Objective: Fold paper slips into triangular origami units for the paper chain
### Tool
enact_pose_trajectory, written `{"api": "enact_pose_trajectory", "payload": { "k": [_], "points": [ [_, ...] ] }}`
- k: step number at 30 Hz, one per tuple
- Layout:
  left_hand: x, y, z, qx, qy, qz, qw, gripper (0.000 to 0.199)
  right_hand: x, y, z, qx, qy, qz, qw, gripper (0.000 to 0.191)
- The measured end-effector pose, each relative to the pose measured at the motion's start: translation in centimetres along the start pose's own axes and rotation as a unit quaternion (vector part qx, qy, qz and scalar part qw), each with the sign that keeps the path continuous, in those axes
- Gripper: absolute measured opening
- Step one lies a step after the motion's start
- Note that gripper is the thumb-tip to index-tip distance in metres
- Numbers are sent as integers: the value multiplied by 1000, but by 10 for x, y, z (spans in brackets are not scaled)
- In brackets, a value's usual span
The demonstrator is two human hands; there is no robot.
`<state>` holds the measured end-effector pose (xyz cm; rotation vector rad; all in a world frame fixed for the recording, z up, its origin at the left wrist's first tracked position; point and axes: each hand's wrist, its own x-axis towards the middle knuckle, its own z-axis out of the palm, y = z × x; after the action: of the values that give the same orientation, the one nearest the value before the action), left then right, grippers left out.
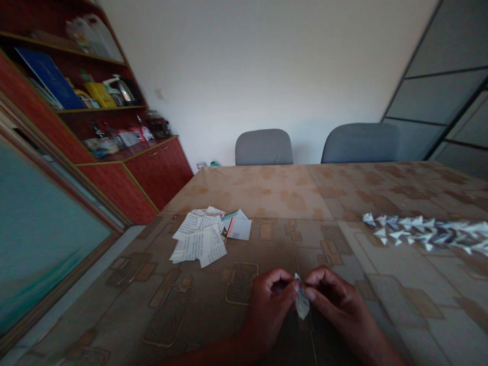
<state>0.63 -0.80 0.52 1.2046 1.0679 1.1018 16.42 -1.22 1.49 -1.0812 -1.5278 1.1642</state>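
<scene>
left grip (269, 307) pinches a small folded paper (302, 305) over the desk (224, 188) — right grip (339, 300) narrow at its edge, hold unclear — probably mid-shaping; next calls for light, steady fingertip pressure.

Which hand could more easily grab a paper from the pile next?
Probably the left hand: it sits nearer the paper pile, while the right hand is on the far side of the folded paper.
</scene>
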Motion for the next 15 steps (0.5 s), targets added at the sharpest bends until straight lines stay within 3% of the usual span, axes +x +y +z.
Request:
{"api": "enact_pose_trajectory", "payload": {
  "k": [15],
  "points": [
    [0, -3, -1, -18, -8, -17, 1000, 14, 2, 3, -1, 8, 6, 15, 1000, 28]
  ]
}}
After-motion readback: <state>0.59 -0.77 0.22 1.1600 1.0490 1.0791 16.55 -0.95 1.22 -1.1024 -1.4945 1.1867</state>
